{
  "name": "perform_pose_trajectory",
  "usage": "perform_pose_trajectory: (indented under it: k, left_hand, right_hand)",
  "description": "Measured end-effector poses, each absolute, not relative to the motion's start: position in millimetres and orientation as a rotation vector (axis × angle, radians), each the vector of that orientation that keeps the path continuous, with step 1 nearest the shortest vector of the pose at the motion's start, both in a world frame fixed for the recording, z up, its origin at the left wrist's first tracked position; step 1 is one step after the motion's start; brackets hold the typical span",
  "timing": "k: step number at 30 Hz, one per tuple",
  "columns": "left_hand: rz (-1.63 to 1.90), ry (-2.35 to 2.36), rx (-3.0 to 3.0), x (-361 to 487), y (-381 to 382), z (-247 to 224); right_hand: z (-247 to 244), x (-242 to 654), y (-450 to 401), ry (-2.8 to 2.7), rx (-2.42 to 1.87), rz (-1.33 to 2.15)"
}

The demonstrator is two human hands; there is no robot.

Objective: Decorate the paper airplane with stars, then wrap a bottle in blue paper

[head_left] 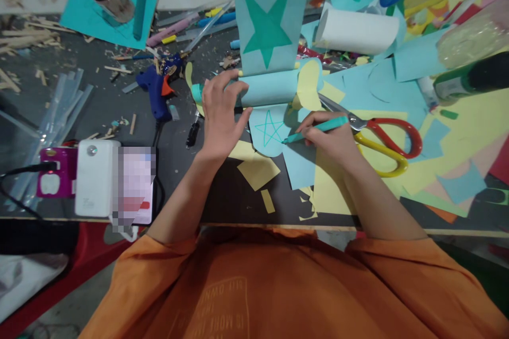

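A light-blue paper airplane (268,89) with a rolled tube body lies on the table. Its far wing carries a filled green star (268,26); the near wing bears only a star outline (269,128). My left hand (224,111) grips the tube near its left end, with the thumb by the edge of the near wing. Pinched in my right hand (324,135) is a teal marker (326,126), whose tip touches the lower right of the outlined star. A yellow paper piece (309,85) sits at the tube's right end.
Scissors (392,143) with red and yellow handles lie beside my right hand. A blue glue gun (157,90) rests to the left, above a white power bank (95,177) and a phone (137,185). Paper scraps (260,169), a white paper roll (358,30) and glue sticks (55,127) surround the work.
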State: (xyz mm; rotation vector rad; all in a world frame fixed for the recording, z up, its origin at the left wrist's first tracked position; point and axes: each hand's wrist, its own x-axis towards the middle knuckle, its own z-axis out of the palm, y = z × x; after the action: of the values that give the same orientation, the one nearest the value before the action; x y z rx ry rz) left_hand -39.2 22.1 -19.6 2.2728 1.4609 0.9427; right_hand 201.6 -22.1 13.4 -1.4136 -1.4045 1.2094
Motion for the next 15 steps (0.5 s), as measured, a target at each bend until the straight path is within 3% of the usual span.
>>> perform_pose_trajectory:
  k: [15]
  left_hand:
    - [0.972, 1.410, 2.459, -43, 26, -29]
  right_hand:
    - [-4, 206, -11, -1.189, -1.139, 1.289]
